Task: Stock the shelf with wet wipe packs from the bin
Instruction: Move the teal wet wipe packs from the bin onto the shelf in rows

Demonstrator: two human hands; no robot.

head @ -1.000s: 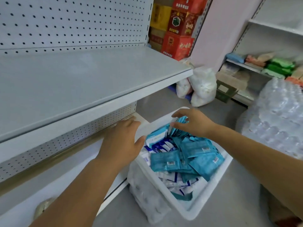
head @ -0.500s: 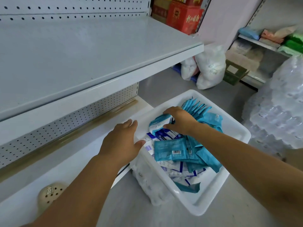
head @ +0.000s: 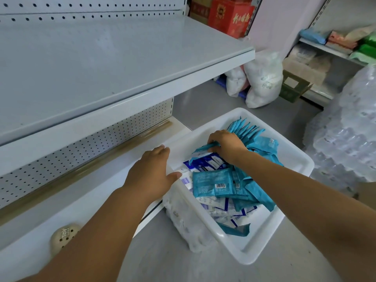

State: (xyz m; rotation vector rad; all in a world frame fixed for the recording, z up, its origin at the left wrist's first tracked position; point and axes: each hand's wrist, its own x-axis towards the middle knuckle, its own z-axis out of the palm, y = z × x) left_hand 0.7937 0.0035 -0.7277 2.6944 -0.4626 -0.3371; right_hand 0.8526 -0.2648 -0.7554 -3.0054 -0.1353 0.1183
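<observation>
- The bin (head: 247, 256) holds a loose pile of teal and blue-and-white wet wipe packs (head: 213, 182).
- The right hand (head: 225, 145) reaches into the bin, its fingers curled round one teal pack (head: 203, 148) on top of the pile, toward the bin's far side.
- The left hand (head: 150, 176) lies flat with straight fingers at the bin's left rim, gripping nothing.
- The shelf (head: 101, 58) runs above and left of the bin.
</observation>
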